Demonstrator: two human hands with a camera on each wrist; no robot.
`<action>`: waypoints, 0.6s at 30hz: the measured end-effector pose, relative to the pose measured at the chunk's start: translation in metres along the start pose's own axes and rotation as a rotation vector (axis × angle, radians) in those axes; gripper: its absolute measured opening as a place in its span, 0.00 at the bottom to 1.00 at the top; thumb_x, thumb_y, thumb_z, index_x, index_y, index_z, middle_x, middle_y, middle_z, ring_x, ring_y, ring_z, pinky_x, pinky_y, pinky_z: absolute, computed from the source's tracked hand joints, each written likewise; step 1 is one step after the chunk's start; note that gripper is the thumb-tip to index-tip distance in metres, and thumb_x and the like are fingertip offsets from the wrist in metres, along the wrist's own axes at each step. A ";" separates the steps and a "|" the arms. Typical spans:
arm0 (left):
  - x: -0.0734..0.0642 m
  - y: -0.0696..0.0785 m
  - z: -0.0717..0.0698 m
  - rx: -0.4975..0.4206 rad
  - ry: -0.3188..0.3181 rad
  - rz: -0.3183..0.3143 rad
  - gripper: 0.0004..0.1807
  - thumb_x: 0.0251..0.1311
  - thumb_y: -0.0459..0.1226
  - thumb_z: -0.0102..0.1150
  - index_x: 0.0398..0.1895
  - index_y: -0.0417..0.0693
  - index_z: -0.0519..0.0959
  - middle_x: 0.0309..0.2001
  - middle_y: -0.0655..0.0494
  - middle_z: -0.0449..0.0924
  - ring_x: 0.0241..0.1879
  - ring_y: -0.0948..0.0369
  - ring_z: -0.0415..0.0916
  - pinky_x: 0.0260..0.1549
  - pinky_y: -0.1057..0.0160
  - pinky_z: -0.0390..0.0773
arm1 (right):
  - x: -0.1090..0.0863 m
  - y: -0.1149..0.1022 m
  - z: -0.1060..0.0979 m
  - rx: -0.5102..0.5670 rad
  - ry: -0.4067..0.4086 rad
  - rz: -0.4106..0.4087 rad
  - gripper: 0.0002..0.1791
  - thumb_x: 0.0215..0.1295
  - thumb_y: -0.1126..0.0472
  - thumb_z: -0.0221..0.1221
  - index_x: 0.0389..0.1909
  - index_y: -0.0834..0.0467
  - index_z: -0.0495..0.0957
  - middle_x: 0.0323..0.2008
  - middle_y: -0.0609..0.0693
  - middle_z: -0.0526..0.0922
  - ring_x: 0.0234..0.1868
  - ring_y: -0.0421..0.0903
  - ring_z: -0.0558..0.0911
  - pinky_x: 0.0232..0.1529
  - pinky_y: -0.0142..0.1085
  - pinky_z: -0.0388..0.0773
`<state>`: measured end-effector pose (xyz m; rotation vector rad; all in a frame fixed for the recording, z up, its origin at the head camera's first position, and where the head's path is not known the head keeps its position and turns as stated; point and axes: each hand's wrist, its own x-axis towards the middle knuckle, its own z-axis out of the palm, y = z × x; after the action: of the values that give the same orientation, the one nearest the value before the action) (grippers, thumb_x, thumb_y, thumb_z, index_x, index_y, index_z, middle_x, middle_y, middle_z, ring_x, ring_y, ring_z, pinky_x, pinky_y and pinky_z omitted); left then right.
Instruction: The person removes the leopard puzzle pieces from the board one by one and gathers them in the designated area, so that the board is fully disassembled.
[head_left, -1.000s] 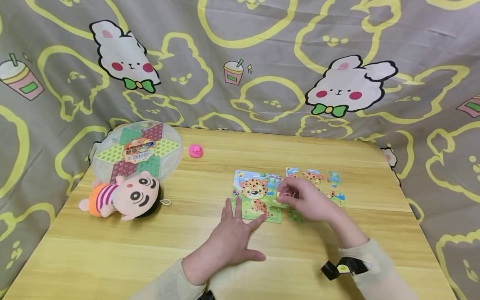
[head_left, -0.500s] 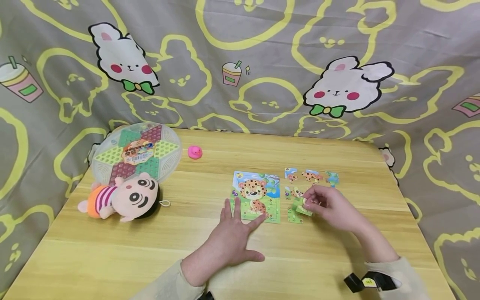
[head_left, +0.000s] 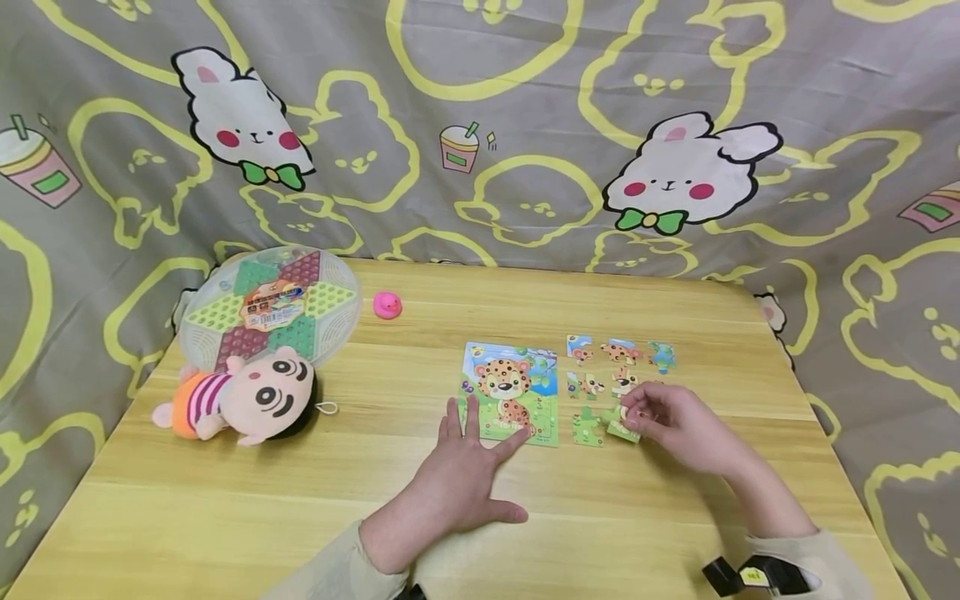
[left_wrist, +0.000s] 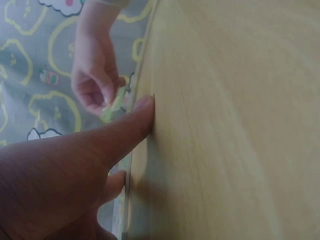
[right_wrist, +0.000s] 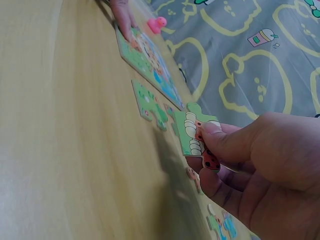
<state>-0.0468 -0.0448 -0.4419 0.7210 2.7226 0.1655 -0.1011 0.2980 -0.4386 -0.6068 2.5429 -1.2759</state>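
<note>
My right hand pinches a green jigsaw piece with pale paws and a red-spotted knob between thumb and fingers. It holds the piece tilted, just right of a green corner piece lying on the table. My left hand lies with fingers spread, fingertips on the lower edge of the leopard picture board. Behind the right hand are rows of loose pieces, among them a face piece, a spotted piece and a blue-green piece. The right hand partly covers the pieces nearest it.
A pink rubber duck sits farther back on the wooden table. At the left a plush doll lies on its side against a round Chinese checkers board. A patterned curtain hangs behind the table.
My right hand has moved from the picture board's right edge to the right, carrying the pinched piece past the green corner piece. The left hand stays on the board.
</note>
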 end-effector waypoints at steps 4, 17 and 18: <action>0.000 0.000 0.000 0.001 0.000 0.000 0.59 0.50 0.80 0.58 0.85 0.77 0.54 0.77 0.17 0.44 0.73 0.18 0.45 0.71 0.32 0.62 | -0.002 0.003 -0.001 -0.002 -0.002 0.013 0.08 0.70 0.70 0.66 0.48 0.63 0.83 0.37 0.49 0.84 0.37 0.44 0.83 0.38 0.33 0.84; 0.000 -0.001 -0.001 -0.028 -0.006 -0.001 0.58 0.50 0.79 0.60 0.85 0.77 0.55 0.78 0.18 0.43 0.73 0.17 0.44 0.72 0.32 0.61 | -0.006 0.010 -0.003 -0.063 -0.055 0.033 0.10 0.71 0.68 0.67 0.50 0.64 0.84 0.39 0.46 0.85 0.39 0.43 0.82 0.41 0.34 0.84; 0.000 -0.001 -0.001 -0.027 -0.005 -0.001 0.58 0.51 0.79 0.60 0.85 0.77 0.55 0.78 0.18 0.43 0.73 0.17 0.44 0.72 0.32 0.61 | -0.007 0.010 -0.003 -0.088 -0.051 0.030 0.10 0.70 0.68 0.67 0.50 0.64 0.85 0.39 0.46 0.85 0.38 0.42 0.82 0.40 0.34 0.84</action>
<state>-0.0474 -0.0454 -0.4410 0.7120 2.7106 0.1990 -0.0991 0.3085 -0.4447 -0.6080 2.5677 -1.1294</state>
